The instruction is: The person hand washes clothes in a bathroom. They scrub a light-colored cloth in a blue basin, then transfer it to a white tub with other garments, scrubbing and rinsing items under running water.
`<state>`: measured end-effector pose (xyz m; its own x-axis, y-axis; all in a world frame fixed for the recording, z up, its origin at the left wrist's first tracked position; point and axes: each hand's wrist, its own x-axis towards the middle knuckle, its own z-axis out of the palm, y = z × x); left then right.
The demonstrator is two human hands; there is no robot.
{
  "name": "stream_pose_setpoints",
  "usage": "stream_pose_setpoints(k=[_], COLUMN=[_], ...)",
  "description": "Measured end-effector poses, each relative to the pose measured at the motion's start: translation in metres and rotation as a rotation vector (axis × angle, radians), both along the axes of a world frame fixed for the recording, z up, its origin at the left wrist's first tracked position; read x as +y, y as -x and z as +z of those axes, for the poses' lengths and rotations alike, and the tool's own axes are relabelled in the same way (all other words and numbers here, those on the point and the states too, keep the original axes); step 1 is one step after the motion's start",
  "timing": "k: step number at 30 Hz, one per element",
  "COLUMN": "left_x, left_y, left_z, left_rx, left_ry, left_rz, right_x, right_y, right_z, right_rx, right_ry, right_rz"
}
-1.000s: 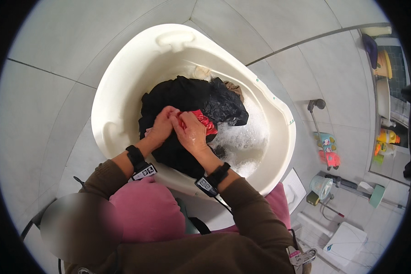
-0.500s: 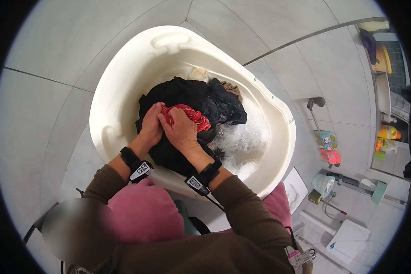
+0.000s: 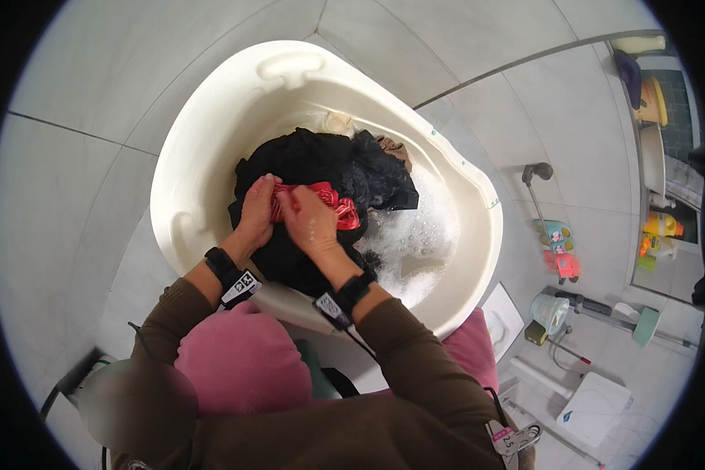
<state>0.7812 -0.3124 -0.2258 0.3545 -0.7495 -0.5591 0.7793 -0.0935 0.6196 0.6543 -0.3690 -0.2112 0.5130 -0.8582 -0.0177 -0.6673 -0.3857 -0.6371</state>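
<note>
Between my hands a red patterned cloth (image 3: 346, 211), white-marked, lies bunched on a heap of wet black clothes (image 3: 290, 160). My left hand (image 3: 257, 210) is closed on its left end, thumb uppermost. Close beside it, my right hand (image 3: 311, 221) presses closed fingers into the red cloth's middle; its fingertips are partly hidden. The black heap fills the left and middle of a cream-white tub (image 3: 182, 153). White suds (image 3: 427, 235) float on the water to the right. At the heap's far side are a brown cloth (image 3: 395, 149) and a pale beige piece (image 3: 338, 123).
My pink-clad knee (image 3: 243, 360) is against the tub's near side. Grey tiled walls (image 3: 78, 78) stand behind and left. On the right are a hand shower (image 3: 537, 172), a blue basin (image 3: 551, 312), a white toilet (image 3: 595, 407) and several bottles (image 3: 662, 227).
The right hand has shifted slightly on the red cloth, its fingers pressing nearer the left hand. Both hands keep their hold. The whole view has moved a little.
</note>
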Motion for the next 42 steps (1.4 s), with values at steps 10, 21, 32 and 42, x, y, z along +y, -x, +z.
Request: stream_pose_setpoints(k=[10, 21, 32, 42], left_x=[0.000, 0.002, 0.002, 0.001], left_y=[0.001, 0.003, 0.011, 0.011], left_z=[-0.013, -0.012, -0.007, -0.006], left_rx=[-0.147, -0.418, -0.676, -0.631], left_ry=[-0.058, -0.108, -0.167, -0.151], left_rz=[-0.075, -0.156, -0.226, -0.197], right_x=[-0.042, -0.084, -0.049, -0.059], right_y=[0.042, 0.145, 0.297, 0.149], right_z=[0.020, -0.021, -0.137, -0.019], right_rx=[0.060, 0.515, 0.485, -1.048], right_ry=[-0.187, -0.124, 0.059, -1.150], right_rz=[-0.313, -0.185, -0.999, -0.607])
